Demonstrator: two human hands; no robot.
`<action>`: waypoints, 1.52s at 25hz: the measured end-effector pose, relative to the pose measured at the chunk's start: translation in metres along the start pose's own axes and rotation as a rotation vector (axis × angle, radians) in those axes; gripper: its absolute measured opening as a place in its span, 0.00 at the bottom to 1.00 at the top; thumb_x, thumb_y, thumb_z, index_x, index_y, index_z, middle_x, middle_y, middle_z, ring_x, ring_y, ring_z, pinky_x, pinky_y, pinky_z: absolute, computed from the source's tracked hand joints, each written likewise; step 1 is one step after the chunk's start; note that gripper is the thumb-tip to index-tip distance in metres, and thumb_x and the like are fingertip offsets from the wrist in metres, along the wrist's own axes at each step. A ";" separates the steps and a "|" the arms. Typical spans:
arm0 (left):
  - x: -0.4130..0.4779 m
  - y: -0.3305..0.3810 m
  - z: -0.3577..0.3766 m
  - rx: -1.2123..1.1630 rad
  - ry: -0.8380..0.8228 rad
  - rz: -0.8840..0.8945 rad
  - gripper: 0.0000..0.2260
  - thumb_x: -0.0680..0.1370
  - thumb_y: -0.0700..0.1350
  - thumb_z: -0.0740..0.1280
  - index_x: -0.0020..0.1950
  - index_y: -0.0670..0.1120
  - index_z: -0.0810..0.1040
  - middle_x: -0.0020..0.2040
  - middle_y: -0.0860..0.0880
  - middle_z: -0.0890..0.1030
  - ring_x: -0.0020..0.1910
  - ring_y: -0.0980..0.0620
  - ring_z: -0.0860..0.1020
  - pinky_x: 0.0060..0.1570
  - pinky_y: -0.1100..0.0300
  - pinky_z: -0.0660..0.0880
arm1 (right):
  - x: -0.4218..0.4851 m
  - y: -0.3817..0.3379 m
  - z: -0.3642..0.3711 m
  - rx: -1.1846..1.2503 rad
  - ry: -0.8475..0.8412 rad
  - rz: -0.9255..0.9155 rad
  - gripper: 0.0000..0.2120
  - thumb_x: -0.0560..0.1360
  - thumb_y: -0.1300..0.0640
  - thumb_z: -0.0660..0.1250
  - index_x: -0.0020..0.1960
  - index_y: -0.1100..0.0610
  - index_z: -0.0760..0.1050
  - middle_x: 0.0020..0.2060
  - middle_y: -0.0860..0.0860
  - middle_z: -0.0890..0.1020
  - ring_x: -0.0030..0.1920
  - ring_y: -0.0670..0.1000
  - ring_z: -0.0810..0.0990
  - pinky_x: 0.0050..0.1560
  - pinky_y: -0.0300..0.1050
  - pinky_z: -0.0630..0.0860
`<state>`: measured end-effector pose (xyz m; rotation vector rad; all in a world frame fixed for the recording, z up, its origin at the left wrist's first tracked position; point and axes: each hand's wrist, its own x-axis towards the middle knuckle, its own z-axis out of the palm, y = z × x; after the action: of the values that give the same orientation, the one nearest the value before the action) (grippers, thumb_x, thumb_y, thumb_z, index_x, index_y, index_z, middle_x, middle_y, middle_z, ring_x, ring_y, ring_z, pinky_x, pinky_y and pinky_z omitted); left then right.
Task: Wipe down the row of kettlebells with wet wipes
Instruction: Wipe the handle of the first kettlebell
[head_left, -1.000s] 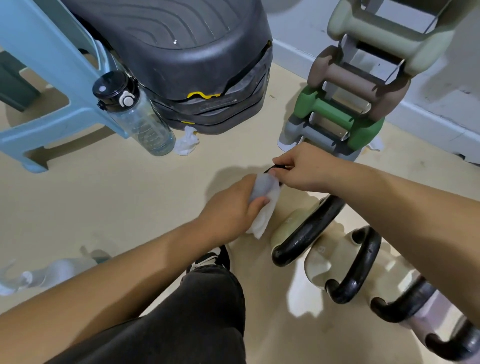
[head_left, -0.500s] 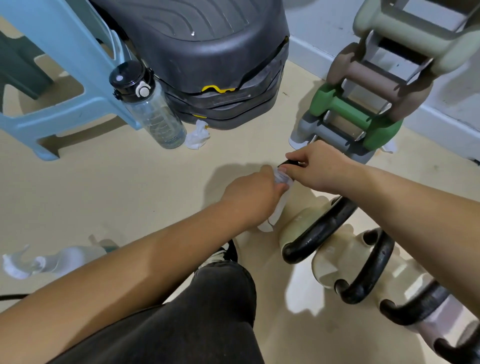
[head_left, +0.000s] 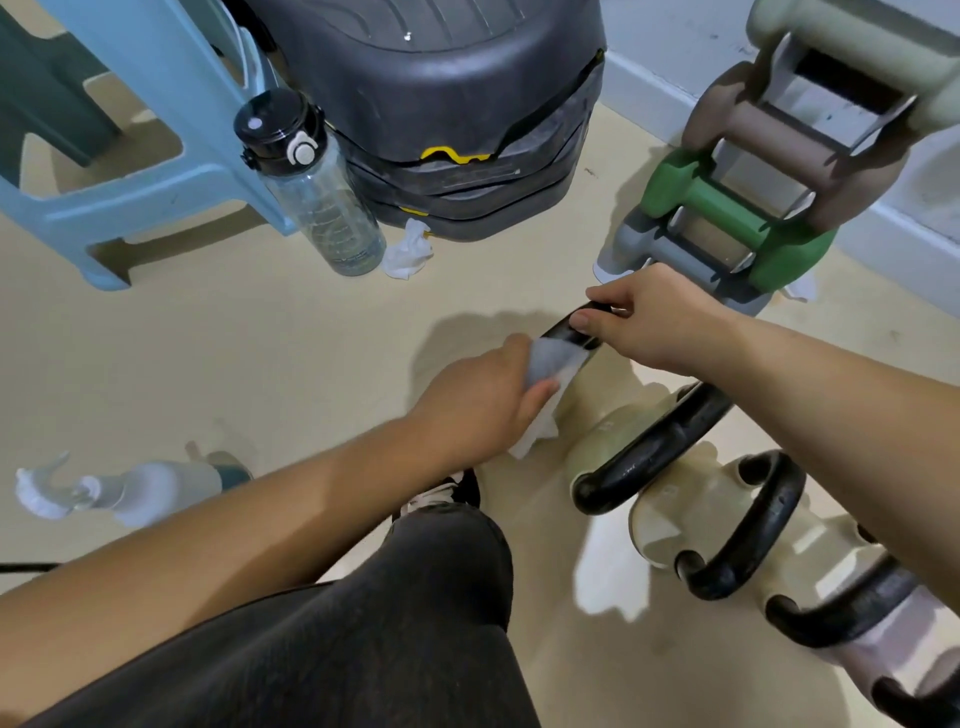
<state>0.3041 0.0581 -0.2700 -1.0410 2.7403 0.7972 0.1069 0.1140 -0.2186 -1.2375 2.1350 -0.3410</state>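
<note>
left hand (head_left: 483, 400) with wet wipe (head_left: 553, 364) around, seemingly, kettlebell handle (head_left: 569, 330)

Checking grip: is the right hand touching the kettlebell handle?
Touching. Head view shows the right hand fingers curled over the black kettlebell handle, no gap visible.

black-handled cream kettlebells (head_left: 670, 525), white wet wipe (head_left: 545, 415), green dumbbell (head_left: 727, 208) — pale blue stool (head_left: 130, 208), beige floor (head_left: 260, 364)
</note>
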 end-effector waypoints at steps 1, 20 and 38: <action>0.013 0.009 -0.006 0.063 -0.072 -0.047 0.20 0.84 0.58 0.58 0.66 0.43 0.68 0.45 0.48 0.77 0.42 0.46 0.77 0.38 0.53 0.71 | 0.000 -0.001 0.001 0.008 0.005 -0.004 0.21 0.78 0.43 0.68 0.62 0.57 0.81 0.52 0.55 0.85 0.53 0.57 0.82 0.53 0.46 0.77; 0.033 0.022 -0.010 -0.308 -0.100 -0.056 0.15 0.83 0.57 0.61 0.61 0.46 0.74 0.48 0.52 0.80 0.46 0.51 0.79 0.46 0.53 0.76 | 0.005 0.004 0.001 0.010 0.000 -0.004 0.21 0.79 0.50 0.67 0.71 0.53 0.75 0.54 0.50 0.83 0.36 0.42 0.74 0.42 0.38 0.70; 0.037 0.025 0.001 -0.033 0.017 -0.033 0.26 0.80 0.48 0.63 0.76 0.47 0.61 0.56 0.44 0.82 0.47 0.40 0.81 0.44 0.46 0.79 | 0.008 0.003 0.003 0.075 -0.027 0.027 0.26 0.77 0.41 0.68 0.70 0.52 0.76 0.61 0.50 0.82 0.54 0.51 0.80 0.53 0.43 0.74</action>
<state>0.2599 0.0529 -0.2702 -1.1012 2.7249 0.8360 0.1039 0.1093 -0.2251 -1.1632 2.0946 -0.3870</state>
